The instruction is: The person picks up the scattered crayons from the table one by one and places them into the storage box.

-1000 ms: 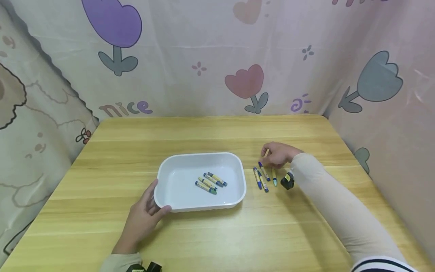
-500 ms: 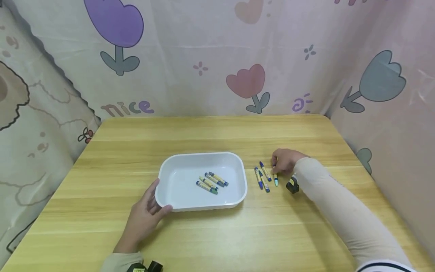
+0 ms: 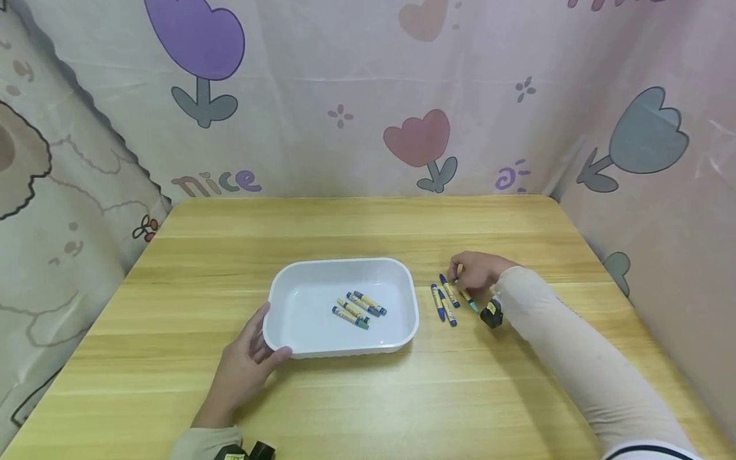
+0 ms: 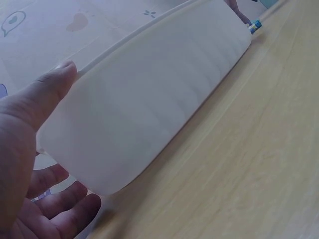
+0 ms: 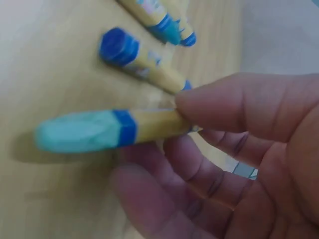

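Observation:
My left hand [image 3: 241, 374] grips the near left corner of a white plastic tray [image 3: 301, 319]. In the left wrist view its thumb [image 4: 55, 89] lies at the rim and the other fingers reach round the end wall. To the right of the tray, my right hand [image 3: 483, 269] pinches a crayon with a mint-green tip [image 5: 82, 133] between thumb and fingers, close over the table. Three crayons with blue ends [image 3: 448, 291] lie just left of that hand. Several crayons [image 3: 359, 308] rest inside the tray, side by side on a slant.
The wooden table [image 3: 345, 409] carries the tray and crayons. A patterned curtain [image 3: 322, 147] hangs behind it and along both sides. Black wrist cameras sit on both forearms, the right one [image 3: 491, 313] close to the loose crayons.
My right hand came down on the mint-tipped crayon, took hold of it and shifted slightly left; the crayon now slants. My left hand and the tray stay as they were.

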Motion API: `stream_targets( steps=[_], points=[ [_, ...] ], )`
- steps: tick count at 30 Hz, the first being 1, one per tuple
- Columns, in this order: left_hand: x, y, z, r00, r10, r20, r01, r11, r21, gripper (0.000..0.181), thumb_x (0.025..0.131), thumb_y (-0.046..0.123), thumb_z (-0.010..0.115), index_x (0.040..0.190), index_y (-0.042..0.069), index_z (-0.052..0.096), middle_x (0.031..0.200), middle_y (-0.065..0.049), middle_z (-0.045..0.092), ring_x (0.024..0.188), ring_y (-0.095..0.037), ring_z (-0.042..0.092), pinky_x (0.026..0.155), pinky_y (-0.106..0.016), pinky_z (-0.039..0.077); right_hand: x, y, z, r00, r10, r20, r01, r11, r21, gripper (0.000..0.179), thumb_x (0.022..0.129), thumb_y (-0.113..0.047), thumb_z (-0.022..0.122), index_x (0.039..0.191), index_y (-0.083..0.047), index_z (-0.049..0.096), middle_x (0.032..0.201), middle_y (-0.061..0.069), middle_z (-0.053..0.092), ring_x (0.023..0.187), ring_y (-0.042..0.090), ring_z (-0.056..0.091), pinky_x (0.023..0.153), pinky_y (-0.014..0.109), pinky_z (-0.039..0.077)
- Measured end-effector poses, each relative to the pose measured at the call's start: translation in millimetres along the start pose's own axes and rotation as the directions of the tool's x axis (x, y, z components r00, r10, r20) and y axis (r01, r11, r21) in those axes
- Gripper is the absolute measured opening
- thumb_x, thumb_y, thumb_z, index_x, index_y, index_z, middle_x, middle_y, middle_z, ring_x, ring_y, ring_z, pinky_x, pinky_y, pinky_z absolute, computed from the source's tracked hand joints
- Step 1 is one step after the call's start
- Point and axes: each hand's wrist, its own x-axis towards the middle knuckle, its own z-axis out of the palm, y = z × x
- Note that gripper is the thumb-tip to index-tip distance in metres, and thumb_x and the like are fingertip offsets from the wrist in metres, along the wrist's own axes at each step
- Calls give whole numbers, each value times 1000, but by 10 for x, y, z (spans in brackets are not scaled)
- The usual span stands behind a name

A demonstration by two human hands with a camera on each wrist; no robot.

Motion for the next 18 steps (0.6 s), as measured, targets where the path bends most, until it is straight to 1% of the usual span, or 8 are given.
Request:
stream_targets(
  steps=[4, 7, 11, 18],
  points=[
    [18, -25, 0, 1000, -8, 3, 8, 1000, 9, 84, 79, 23, 72, 145, 21, 21, 140, -20, 33, 116, -30, 47, 86, -24, 48, 1, -80, -1, 1000, -17, -6, 17, 997, 76, 25, 78, 1, 57, 102, -3, 52, 76, 9, 53, 60, 17, 53, 55, 29, 55],
    [27, -30, -3, 1000, -12, 6, 12, 1000, 5, 83, 79, 23, 72, 145, 24, 22, 141, -18, 33, 116, -28, 47, 85, -23, 48, -7, -153, -18, 999, -51, -19, 53, 992, 112, 24, 82, 1, 56, 105, 0, 50, 77, 11, 53, 60, 18, 53, 55, 31, 56],
    [28, -32, -5, 1000, -9, 4, 9, 1000, 4, 83, 79, 23, 72, 145, 24, 22, 141, -17, 33, 116, -26, 48, 85, -22, 48, -15, -260, -67, 994, -109, -32, 111, 989, 99, 23, 85, 0, 54, 107, 3, 50, 80, 12, 53, 60, 19, 54, 55, 33, 57],
    [19, -32, -3, 1000, -14, 5, 14, 1000, 5, 83, 79, 23, 72, 145, 22, 21, 140, -19, 33, 116, -29, 48, 86, -25, 48, -8, -424, -102, 986, -155, -54, 159, 984, 80, 25, 84, -2, 54, 109, 2, 51, 87, 12, 51, 67, 21, 55, 57, 34, 57]
  ],
)
